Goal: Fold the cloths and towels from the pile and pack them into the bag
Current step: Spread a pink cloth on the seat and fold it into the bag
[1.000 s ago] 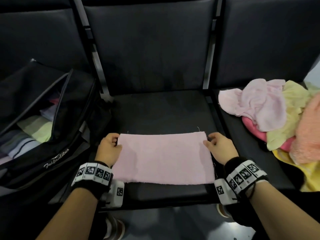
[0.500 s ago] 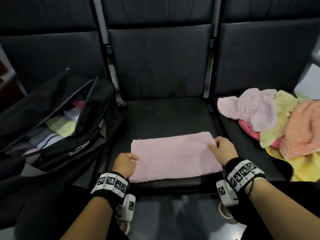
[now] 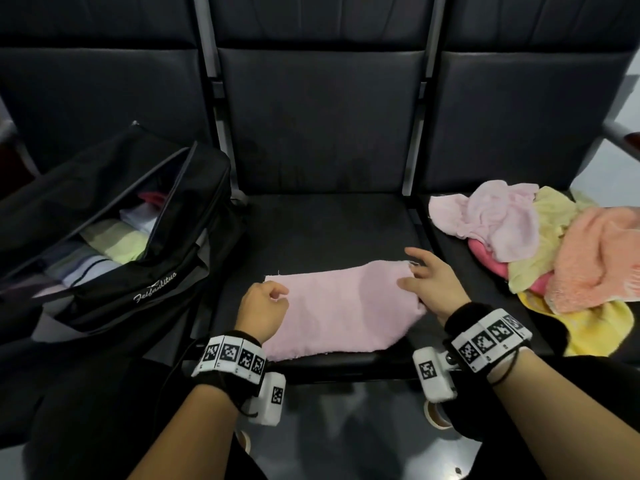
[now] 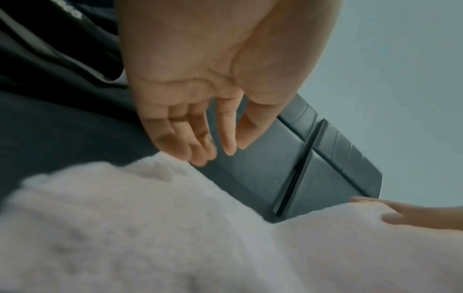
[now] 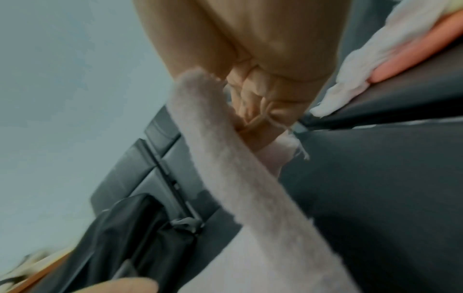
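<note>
Half a second ago both far corners of the pink cloth (image 3: 341, 313) lay flat on the middle seat (image 3: 322, 230); now its right end is lifted and curling over, and the near right corner has pulled in from the seat's front edge. My left hand (image 3: 264, 311) has also shifted from the near left corner up toward the far left one.

My right hand (image 3: 429, 282) holds that raised end: in the right wrist view my fingers (image 5: 253, 111) are curled round the cloth's edge, with the fabric running away from them in a rolled band toward my other hand. From above, my forefinger sticks out straight beyond the cloth's far right corner.

My left hand hangs over the cloth's left edge. The left wrist view shows its fingers (image 4: 198, 146) loosely bent and holding nothing, tips just above the fabric; I cannot tell whether they touch it.

Beyond my left hand, on the next seat, stands the black bag (image 3: 114, 237), unzipped, with folded cloths (image 3: 114, 240) of pale green, white and striped fabric inside. Past my right hand, on the seat the other way, lies the pile (image 3: 550, 251): a crumpled pale pink towel on top, with yellow, hot pink and peach ones under and beside it, well apart from the cloth I hold.
</note>
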`<move>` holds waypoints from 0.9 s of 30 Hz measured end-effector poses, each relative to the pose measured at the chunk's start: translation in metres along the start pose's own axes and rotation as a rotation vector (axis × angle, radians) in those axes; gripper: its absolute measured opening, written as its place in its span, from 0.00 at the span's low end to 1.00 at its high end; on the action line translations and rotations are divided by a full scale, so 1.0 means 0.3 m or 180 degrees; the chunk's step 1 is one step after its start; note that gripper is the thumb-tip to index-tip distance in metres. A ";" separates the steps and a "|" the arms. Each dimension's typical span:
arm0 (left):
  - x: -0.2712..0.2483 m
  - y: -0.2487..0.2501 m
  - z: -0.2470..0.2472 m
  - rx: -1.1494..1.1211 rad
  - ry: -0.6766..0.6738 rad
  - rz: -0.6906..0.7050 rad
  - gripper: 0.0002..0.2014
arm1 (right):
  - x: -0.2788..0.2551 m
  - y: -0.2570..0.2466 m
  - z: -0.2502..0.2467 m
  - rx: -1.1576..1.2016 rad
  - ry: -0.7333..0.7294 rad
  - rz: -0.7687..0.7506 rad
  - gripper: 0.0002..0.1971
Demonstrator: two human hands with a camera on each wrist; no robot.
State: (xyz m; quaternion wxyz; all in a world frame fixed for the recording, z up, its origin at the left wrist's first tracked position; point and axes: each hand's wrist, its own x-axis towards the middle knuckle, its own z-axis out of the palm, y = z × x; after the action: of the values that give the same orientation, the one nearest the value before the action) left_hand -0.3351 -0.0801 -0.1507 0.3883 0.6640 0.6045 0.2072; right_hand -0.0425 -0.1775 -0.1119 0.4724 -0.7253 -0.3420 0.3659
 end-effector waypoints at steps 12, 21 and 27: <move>-0.015 0.000 -0.022 -0.1794 -0.0579 -0.1250 0.09 | -0.088 -0.057 0.450 -0.0038 -0.1659 -0.0106 0.33; -0.022 -0.012 0.025 -0.1064 -0.0285 -0.0632 0.26 | -0.094 0.061 0.311 -0.1312 -0.1418 -0.0756 0.21; -0.018 -0.036 -0.011 -0.0834 0.0062 -0.0513 0.26 | -0.121 0.092 0.330 -0.1825 -0.1678 -0.1498 0.17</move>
State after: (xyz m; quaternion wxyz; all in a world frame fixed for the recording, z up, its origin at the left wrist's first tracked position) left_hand -0.3454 -0.0848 -0.1557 0.4811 0.5549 0.6274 0.2588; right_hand -0.1410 -0.1739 -0.1584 0.2196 -0.6114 -0.6936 0.3112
